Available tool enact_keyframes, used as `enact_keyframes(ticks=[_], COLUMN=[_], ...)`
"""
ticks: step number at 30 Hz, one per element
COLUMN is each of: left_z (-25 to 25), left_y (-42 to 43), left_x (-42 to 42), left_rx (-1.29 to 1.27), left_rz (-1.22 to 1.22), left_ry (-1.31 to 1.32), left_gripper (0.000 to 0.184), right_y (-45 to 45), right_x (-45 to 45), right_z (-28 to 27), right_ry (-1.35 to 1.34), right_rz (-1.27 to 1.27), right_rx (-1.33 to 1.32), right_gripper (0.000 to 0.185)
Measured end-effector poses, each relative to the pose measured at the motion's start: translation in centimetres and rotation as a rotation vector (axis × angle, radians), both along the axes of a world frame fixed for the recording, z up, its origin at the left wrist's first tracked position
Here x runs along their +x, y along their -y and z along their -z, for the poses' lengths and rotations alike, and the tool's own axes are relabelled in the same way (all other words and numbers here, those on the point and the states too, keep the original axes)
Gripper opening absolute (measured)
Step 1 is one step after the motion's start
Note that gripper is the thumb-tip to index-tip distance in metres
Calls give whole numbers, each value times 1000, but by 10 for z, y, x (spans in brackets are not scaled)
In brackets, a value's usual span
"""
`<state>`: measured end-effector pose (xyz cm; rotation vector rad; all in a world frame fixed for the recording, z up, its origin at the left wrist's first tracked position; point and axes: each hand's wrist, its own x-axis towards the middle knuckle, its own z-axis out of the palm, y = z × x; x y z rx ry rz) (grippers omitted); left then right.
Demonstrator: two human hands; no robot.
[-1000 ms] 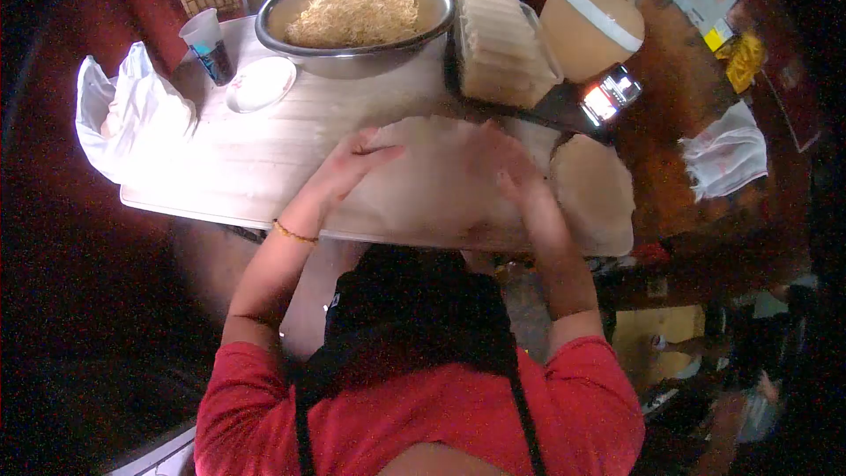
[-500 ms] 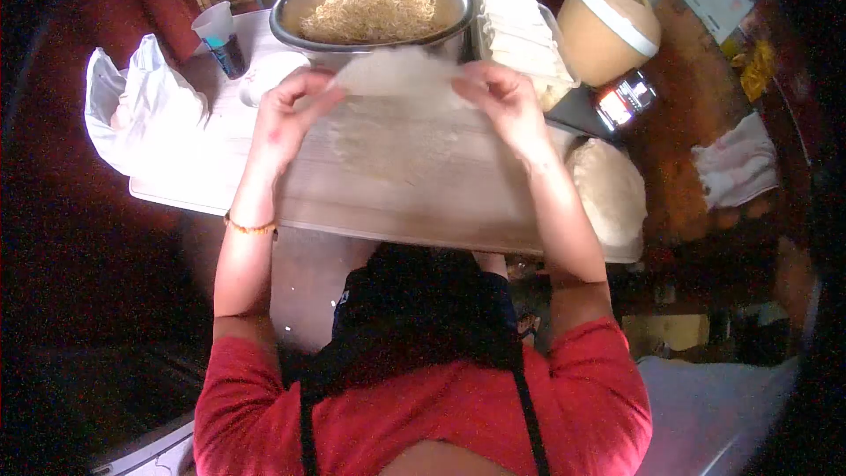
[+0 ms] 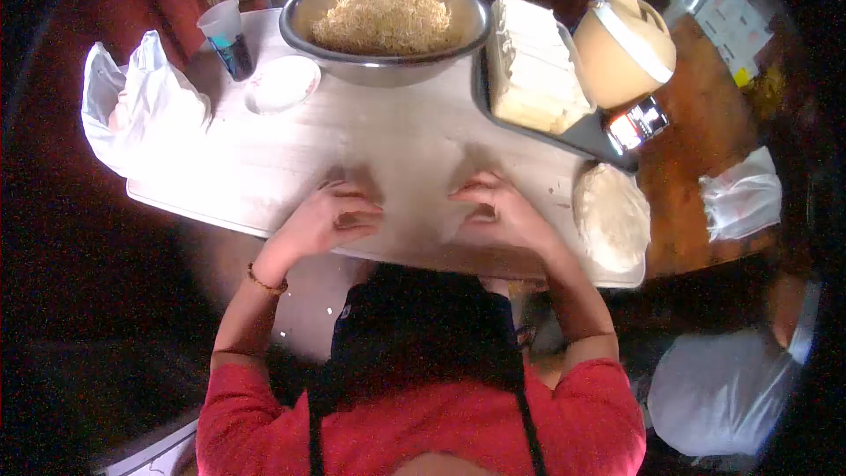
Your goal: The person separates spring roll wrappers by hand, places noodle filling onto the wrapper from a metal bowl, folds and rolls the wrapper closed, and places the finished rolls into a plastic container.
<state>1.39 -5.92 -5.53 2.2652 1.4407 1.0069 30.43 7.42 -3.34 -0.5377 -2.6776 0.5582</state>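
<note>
A thin, pale round sheet (image 3: 419, 198), blurred and see-through, is low over the near part of the pale board (image 3: 379, 119). My left hand (image 3: 339, 214) has its fingers curled in at the left edge of the sheet. On the opposite edge, my right hand (image 3: 495, 213) pinches in the same way, its fingertips partly smeared. To the right of my right hand lies a stack of round pale sheets (image 3: 612, 216). Whether the held sheet touches the board is hard to tell.
A steel bowl (image 3: 295, 31) holds shredded filling. Beside it are a box of pale rolls (image 3: 533, 62) on a dark tray, a tan jug (image 3: 621, 57) and a phone (image 3: 636, 125). A plate (image 3: 286, 84), cup (image 3: 227, 40) and plastic bag (image 3: 145, 115) sit left. Another person's arm (image 3: 787, 308) shows right.
Both hands have come down and nearer to my body with the sheet, which was raised in front of the bowl. At lower right, another person's arm has come into view.
</note>
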Motion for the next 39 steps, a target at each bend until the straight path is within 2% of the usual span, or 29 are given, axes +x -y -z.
enact_keyframes(ticks=[2, 4, 5, 7, 9, 11, 12, 13, 14, 16, 17, 19, 20, 21, 22, 24, 25, 27, 28, 30, 33, 34, 37, 39], left_z=[-18, -40, -43, -43, -11, 7, 14, 19, 19, 12, 10, 8, 7, 7, 8, 15, 19, 23, 24, 21, 20, 20, 18, 27], left_y=[-7, -21, -36, -75, -117, -142, -142, -137, -132, -125, -125, -126, -127, -127, -128, -132, -133, -137, -138, -136, -136, -137, -135, -142], left_x=[-6, -8, -9, -11, -15, -26, -29, -31, -34, -38, -39, -37, -35, -32, -30, -30, -29, -27, -27, -28, -30, -32, -32, -33], left_rx=[-67, -298, -291, -24, 81, 195, 270, 339, 355, 236, 248, 274, 277, 340, 400, 360, 329, 305, 288, 304, 323, 326, 304, 350], left_rz=[-15, -195, -202, -328, -400, -478, -435, -396, -411, -420, -432, -451, -456, -420, -379, -373, -376, -352, -336, -345, -375, -381, -399, -384], left_ry=[87, 192, 193, 176, 83, -11, -54, -98, -100, -91, -99, -126, -125, -53, 22, -4, -38, -6, 11, -11, -55, -76, -92, -71], left_gripper=[15, 18, 18, 22, 24, 26, 28, 30, 30, 29, 29, 27, 27, 27, 27, 29, 31, 33, 35, 37, 38, 38, 39, 39], right_y=[-11, -40, -56, -88, -131, -177, -190, -200, -210, -222, -220, -226, -233, -240, -244, -248, -232, -246, -254, -261, -267, -250, -254, -264], right_x=[-9, -24, -39, -83, -134, -181, -199, -216, -233, -263, -268, -274, -276, -274, -267, -249, -248, -237, -231, -223, -226, -229, -238, -235], right_z=[-19, -39, -51, -70, -76, -71, -65, -58, -49, -32, -32, -28, -22, -18, -23, -40, -65, -57, -47, -33, -35, -54, -58, -37], right_ry=[-82, -159, -190, -327, -282, -74, -76, 71, 216, 409, 568, 614, 806, 1000, 1003, 1137, 1222, 1035, 1043, 932, 963, 1016, 979, 973], right_rz=[-96, -86, -70, 23, 125, 58, 47, -93, -232, -371, -302, -322, -309, -291, -289, -147, -139, 40, 51, 136, 35, 16, -51, -81], right_rx=[-290, -107, -33, -61, -97, -177, -161, -67, 32, 60, 76, 39, 31, 19, 15, 241, 312, 246, 243, 72, -38, -126, -45, 28], right_gripper=[41, 40, 36, 28, 26, 30, 30, 35, 39, 42, 43, 44, 50, 56, 56, 57, 61, 67, 67, 69, 67, 67, 70, 68])
